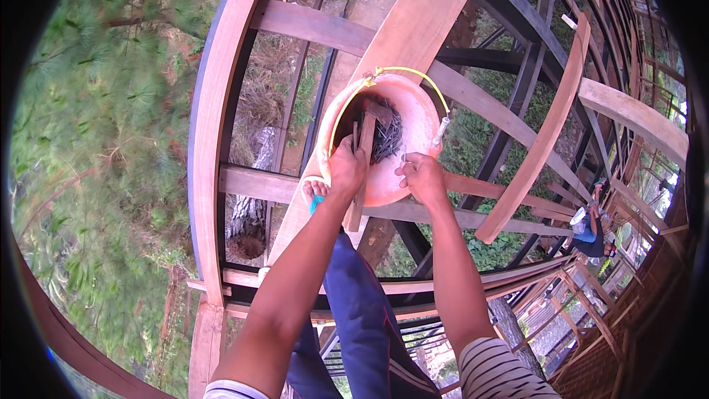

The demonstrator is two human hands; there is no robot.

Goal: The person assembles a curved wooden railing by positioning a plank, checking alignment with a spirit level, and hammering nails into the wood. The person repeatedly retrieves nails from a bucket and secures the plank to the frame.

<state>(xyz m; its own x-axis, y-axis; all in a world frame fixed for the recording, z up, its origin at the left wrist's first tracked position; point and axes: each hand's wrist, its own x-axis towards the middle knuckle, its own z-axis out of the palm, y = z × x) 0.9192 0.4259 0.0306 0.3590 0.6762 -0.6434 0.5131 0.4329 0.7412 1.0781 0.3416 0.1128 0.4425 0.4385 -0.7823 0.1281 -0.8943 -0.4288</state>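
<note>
A pinkish-orange bucket with a yellow handle stands on a wooden plank between my arms. Dark nails lie heaped inside it. A hammer rests in the bucket, its head among the nails and its wooden handle sticking out over the near rim. My left hand is closed at the bucket's left side, beside the hammer handle; a thin dark piece shows at its fingertips. At the right inside wall, my right hand is closed in a pinch, with what it holds too small to make out.
Wooden beams and dark metal frame members cross around the plank, with open gaps down to the ground. A loose curved-looking board lies across beams at right. Another person in blue is farther right. Tree foliage fills the left.
</note>
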